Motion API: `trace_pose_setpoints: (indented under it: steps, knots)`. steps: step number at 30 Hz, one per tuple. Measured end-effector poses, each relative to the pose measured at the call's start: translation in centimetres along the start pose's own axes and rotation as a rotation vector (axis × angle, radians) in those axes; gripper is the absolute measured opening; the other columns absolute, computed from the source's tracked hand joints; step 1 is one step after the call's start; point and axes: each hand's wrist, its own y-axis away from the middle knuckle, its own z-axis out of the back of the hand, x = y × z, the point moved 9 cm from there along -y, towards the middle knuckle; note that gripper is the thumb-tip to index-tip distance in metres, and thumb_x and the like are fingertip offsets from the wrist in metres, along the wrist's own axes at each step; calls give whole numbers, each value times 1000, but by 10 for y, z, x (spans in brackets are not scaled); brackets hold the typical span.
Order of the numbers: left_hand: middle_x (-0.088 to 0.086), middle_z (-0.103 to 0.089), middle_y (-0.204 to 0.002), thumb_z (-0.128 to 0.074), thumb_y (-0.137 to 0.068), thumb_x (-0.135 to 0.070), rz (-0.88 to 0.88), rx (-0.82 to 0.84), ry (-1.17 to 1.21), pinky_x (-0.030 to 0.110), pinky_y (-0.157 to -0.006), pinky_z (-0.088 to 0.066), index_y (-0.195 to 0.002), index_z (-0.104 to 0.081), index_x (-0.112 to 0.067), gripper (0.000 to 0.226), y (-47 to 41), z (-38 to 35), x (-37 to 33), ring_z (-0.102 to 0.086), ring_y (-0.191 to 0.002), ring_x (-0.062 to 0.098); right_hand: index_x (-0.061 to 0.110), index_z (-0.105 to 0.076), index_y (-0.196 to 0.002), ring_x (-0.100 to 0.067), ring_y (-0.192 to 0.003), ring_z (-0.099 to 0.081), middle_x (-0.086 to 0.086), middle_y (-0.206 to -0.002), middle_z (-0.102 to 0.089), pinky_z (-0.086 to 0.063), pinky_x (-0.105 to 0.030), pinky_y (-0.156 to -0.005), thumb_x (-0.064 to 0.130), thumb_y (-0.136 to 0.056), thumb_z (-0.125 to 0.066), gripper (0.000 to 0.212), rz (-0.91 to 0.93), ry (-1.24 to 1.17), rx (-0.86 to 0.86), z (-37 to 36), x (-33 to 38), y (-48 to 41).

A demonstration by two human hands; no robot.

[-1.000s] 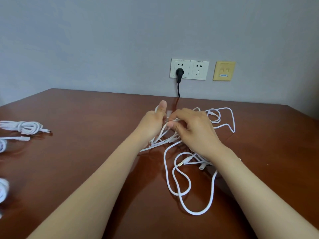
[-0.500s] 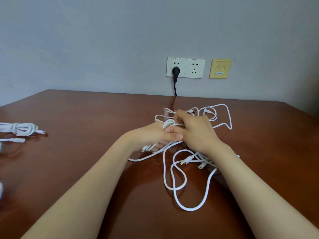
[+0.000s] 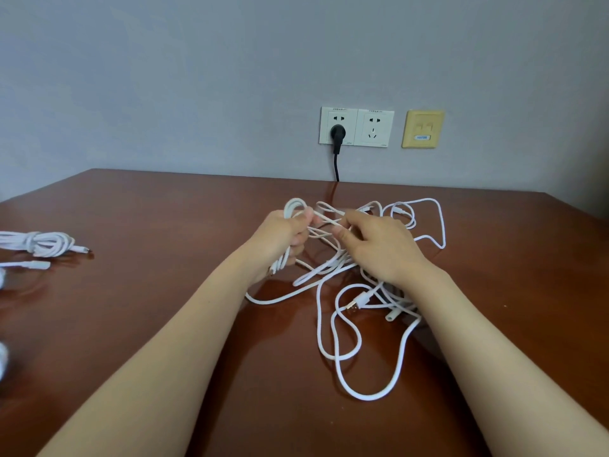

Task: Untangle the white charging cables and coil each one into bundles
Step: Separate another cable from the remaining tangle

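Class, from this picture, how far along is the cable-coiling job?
Done: one coiled bundle lies at the left of the table. In hand: the left hand grips a part-wound coil, the right hand pinches a strand. Left: the loose tangle between the forearms.

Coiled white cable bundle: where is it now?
Head view: the coiled white bundle lies far left on the brown table, apart from the left hand.

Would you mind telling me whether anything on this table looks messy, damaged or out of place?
Only the central cables: they lie in a loose tangle of crossing loops, unlike the bundle at the left edge. The left hand grips a coil, the right hand pinches a strand. No damage or spill shows.
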Motion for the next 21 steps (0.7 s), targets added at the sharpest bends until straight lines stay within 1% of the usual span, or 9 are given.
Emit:
trace_pose_setpoints:
  steps: [3,7,8,12,13,15,17,19,21]
  knots:
    - [-7,-30,-39,-38,-101,-24,-32,-83,68,13,-35,-18,-82,-59,-11,31,-1,8,-4,-24,-32,4,19,-54,-88,-21,-80,-52,3,-73,-56,-29,-30,-70,37,-99,-38,26,13,-15,-10,2,-1,0]
    - [-6,-30,-43,-44,-99,-26,-56,-112,10,17,-37,-21,-95,-63,-6,28,-1,7,-4,-25,-37,7,17,-53,-93,-25,-76,-53,-1,-73,-58,-29,-31,-67,33,-100,-36,24,63,-59,-54,6,10,3]
    - [-4,-30,-45,-48,-97,-26,-65,-108,-21,19,-39,-22,-94,-64,-6,26,0,5,-4,-25,-39,8,17,-53,-93,-27,-75,-54,-2,-72,-57,-32,-33,-65,32,-100,-36,23,74,-73,-65,6,12,3]
    - [-1,-31,-46,-52,-95,-27,-107,-105,-67,22,-44,-24,-65,-55,-14,33,2,-2,-5,-26,-40,9,16,-51,-90,-32,-77,-55,-8,-75,-59,-38,-37,-67,31,-99,-37,23,82,-121,-80,6,17,2]
    - [-3,-32,-44,-51,-95,-27,-121,-102,-69,21,-44,-25,-66,-56,-13,32,1,-3,-7,-27,-38,8,17,-51,-90,-32,-80,-56,-9,-77,-60,-36,-36,-68,31,-99,-37,22,82,-119,-68,4,18,2]
    - [-6,-35,-41,-48,-97,-28,-148,-86,-62,18,-42,-29,-82,-64,-13,26,2,-8,-11,-30,-37,6,17,-57,-101,-32,-88,-55,-9,-84,-62,-30,-32,-69,31,-100,-37,24,92,-60,-25,-2,21,3]
    - [-6,-35,-41,-45,-98,-27,-164,-86,-31,16,-40,-31,-90,-66,-16,25,2,-14,-12,-32,-35,5,14,-58,-107,-31,-90,-55,-1,-77,-57,-25,-30,-70,30,-100,-36,29,92,1,7,-5,22,4]
    - [-6,-34,-40,-42,-99,-27,-164,-108,36,17,-38,-29,-85,-64,-17,29,2,-15,-10,-29,-34,5,14,-59,-95,-29,-87,-54,10,-64,-42,-25,-29,-71,32,-100,-36,29,78,-5,9,-4,21,4]
    - [-7,-34,-38,-40,-100,-29,-165,-153,64,22,-42,-28,-77,-61,-18,33,2,-12,-10,-28,-35,7,16,-56,-83,-25,-78,-49,12,-59,-36,-24,-29,-71,34,-100,-37,31,74,3,17,-5,22,4]
